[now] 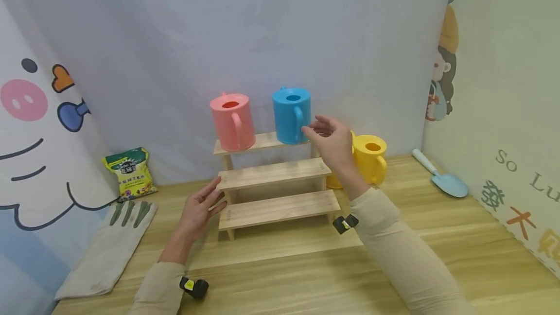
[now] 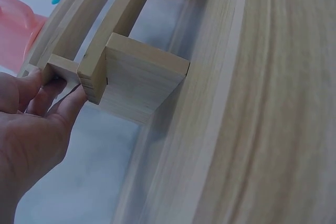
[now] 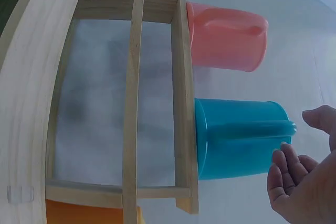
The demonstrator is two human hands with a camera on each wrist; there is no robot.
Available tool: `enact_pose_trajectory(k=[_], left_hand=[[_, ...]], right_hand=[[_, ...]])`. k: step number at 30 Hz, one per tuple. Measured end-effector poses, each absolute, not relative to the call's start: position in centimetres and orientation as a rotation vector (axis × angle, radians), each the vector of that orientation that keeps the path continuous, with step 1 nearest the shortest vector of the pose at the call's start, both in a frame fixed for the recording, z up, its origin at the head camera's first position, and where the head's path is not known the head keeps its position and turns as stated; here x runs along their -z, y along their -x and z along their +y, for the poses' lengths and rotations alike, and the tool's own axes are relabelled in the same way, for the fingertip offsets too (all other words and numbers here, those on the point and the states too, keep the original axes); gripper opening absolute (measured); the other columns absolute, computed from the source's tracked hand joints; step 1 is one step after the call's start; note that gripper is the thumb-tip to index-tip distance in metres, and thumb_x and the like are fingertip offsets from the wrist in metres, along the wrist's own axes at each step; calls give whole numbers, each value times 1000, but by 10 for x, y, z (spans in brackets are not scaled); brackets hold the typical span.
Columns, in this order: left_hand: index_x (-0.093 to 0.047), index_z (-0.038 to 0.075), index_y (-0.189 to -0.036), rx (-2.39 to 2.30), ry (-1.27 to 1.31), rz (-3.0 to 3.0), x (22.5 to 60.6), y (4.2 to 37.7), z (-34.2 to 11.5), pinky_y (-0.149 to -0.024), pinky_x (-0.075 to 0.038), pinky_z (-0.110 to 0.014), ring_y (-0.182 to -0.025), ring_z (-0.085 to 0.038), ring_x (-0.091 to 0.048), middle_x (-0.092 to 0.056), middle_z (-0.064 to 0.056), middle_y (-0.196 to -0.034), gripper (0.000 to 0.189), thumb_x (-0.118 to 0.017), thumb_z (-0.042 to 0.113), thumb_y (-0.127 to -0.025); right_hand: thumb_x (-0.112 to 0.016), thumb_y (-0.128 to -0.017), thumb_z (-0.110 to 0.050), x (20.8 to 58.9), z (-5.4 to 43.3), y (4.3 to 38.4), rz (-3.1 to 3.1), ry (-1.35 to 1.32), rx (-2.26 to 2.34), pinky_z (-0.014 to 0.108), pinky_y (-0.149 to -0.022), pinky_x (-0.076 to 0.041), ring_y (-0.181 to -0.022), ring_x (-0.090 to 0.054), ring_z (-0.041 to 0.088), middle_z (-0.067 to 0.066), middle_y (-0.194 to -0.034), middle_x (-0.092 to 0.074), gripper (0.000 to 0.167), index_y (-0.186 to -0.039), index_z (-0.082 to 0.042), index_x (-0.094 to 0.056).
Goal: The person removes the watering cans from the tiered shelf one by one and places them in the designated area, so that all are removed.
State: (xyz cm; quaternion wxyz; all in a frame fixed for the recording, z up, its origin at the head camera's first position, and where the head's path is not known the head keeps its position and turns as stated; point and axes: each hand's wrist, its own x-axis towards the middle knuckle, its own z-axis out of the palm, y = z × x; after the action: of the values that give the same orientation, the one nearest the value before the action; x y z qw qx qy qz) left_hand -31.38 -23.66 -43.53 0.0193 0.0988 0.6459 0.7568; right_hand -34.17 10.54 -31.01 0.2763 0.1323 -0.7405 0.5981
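A pink watering can (image 1: 232, 125) and a blue watering can (image 1: 286, 118) stand upright on the top step of a three-step wooden shelf (image 1: 275, 174). My right hand (image 1: 334, 142) is beside the blue can's handle, thumb and fingers apart. In the right wrist view, the fingertips lie right at the outer end of that handle. With my left hand (image 1: 197, 208) I grip the left end of the shelf at the middle step. The left wrist view shows thumb and fingers around that wooden end (image 2: 65, 66).
Behind the shelf's right end stands a yellow watering can (image 1: 369, 159), partly hidden by my right arm. A light-blue trowel (image 1: 450, 183) lies by the right wall. At the left are a green and yellow packet (image 1: 131, 174) and a pale garden glove (image 1: 109, 252).
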Motion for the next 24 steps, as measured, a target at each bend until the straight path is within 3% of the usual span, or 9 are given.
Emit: enact_pose_trajectory(k=[15, 24], left_hand=[[-27, 2, -157, -2347, -298, 2008, 435, 313, -235, -106, -48, -35, -145, -36, -27, -18, -16, -163, 51, -40, 4, -109], [-28, 2, -157, -2350, -296, 2010, 434, 313, -235, -105, -49, -34, -145, -37, -27, -18, -16, -163, 50, -40, 5, -109]], right_hand=[[-82, -87, -23, 300, 70, 369, -1981, -319, -1485, 44, -91, -60, -99, -70, 29, 19, -108, -72, 45, -119, 5, -67], [-78, -90, -15, 302, 64, 375, -1863, -223, -1523, 42, -87, -62, -93, -73, 28, 18, -103, -74, 29, -111, 4, -74]])
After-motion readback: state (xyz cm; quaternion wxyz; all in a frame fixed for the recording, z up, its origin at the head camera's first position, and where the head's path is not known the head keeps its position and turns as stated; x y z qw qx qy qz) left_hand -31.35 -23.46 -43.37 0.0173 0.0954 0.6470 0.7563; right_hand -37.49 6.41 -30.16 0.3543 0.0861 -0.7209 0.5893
